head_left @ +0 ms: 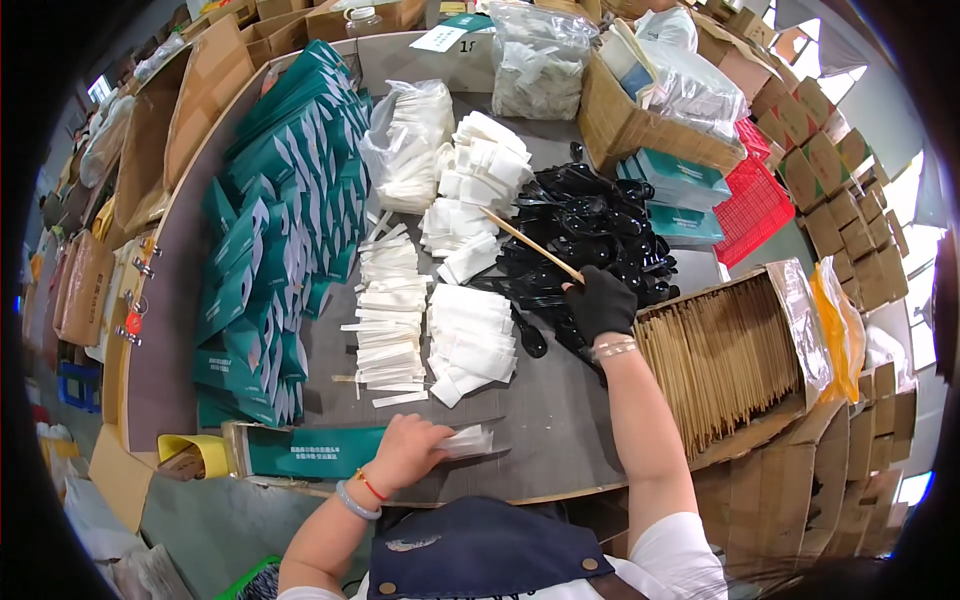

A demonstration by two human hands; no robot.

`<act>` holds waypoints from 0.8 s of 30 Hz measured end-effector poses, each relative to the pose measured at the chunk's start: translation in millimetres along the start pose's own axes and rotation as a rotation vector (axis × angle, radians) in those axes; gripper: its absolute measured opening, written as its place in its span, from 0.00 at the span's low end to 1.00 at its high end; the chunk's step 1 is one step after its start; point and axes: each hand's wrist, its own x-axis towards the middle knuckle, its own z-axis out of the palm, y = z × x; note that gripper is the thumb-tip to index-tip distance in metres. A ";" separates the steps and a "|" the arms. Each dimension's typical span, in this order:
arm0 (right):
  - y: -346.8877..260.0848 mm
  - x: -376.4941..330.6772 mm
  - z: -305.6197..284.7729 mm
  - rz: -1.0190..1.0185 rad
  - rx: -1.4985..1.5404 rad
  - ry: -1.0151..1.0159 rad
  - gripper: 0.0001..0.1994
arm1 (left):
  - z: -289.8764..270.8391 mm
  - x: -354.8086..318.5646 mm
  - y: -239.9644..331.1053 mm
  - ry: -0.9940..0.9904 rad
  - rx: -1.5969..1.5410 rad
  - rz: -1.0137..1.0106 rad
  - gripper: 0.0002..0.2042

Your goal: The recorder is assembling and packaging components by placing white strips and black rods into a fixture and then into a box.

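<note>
My left hand point(408, 452), bare, is closed at the near edge of the table. Its fingers grip a whitish, partly translucent packet point(470, 441) beside the right end of a green printed paper sleeve point(315, 452), which lies in a shallow box. My right hand point(602, 302), in a black fingerless glove, is closed around one end of a pair of wooden chopsticks point(532, 244). Their other end points up and left over a heap of black plastic spoons point(590, 215). Stacks of white napkin packets point(470, 335) and narrow white packets point(391, 310) lie left of the spoons.
A large pile of green sleeves point(270, 240) covers the table's left side. An open carton of chopsticks point(720, 365) stands at the right. Farther back are a carton of plastic bags point(640, 125), green boxes point(680, 180) and a red crate point(755, 200).
</note>
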 end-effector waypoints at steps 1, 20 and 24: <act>-3.6 4.8 3.0 -0.009 -0.008 -0.011 0.13 | 2.8 -4.1 -3.7 0.039 0.115 0.033 0.15; 1.6 -91.1 -0.1 -0.335 0.220 -0.666 0.16 | 45.4 -61.2 -3.1 0.213 0.377 -0.027 0.15; -46.3 -128.5 37.3 -0.534 0.281 -0.789 0.14 | 51.7 -74.1 8.0 0.263 0.407 -0.083 0.20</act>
